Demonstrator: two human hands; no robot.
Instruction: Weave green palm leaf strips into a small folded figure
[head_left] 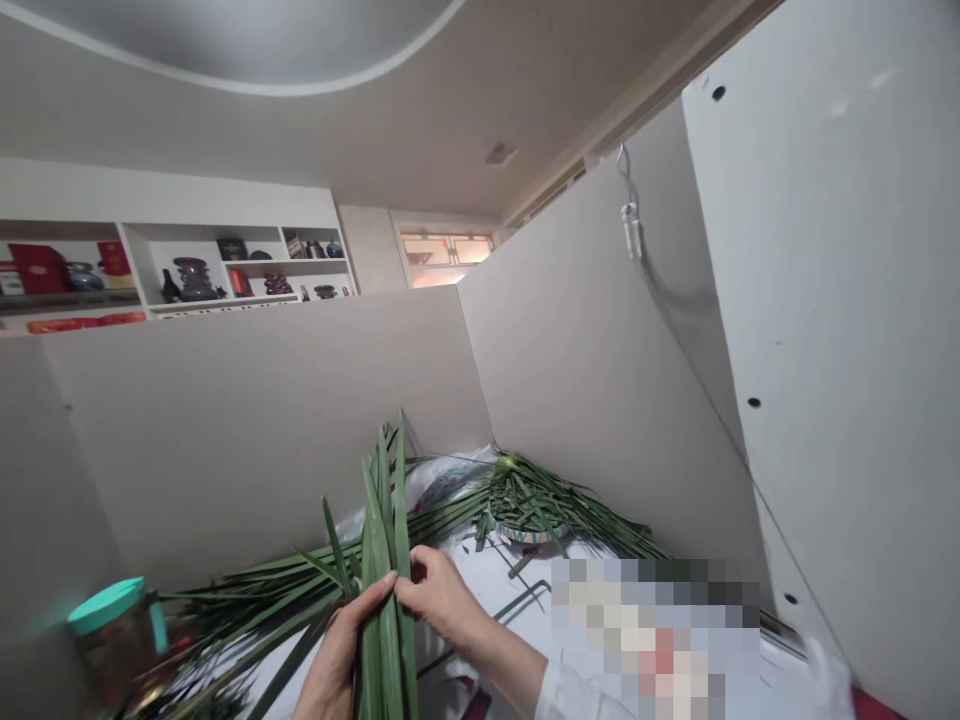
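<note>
A bundle of long green leaf strips [384, 530] stands upright in front of me, its tips pointing away. My left hand [337, 640] is wrapped round the bundle from the left, thumb across the front of the strips. From the right, my right hand [435, 592] pinches one strip at the bundle's edge, its fingertips close to the left thumb. More long leaves [285, 585] lie on the white table to the left. Behind, cut leaf pieces [521, 500] are heaped in a round dish with a patterned rim [529, 535].
A jug with a turquoise lid [109, 605] stands at the left. Grey panels [247, 420] enclose the table's back and right. A cable [686, 350] hangs along the right panel. Crumpled clear plastic [457, 470] lies at the back. A pixelated patch covers the lower right.
</note>
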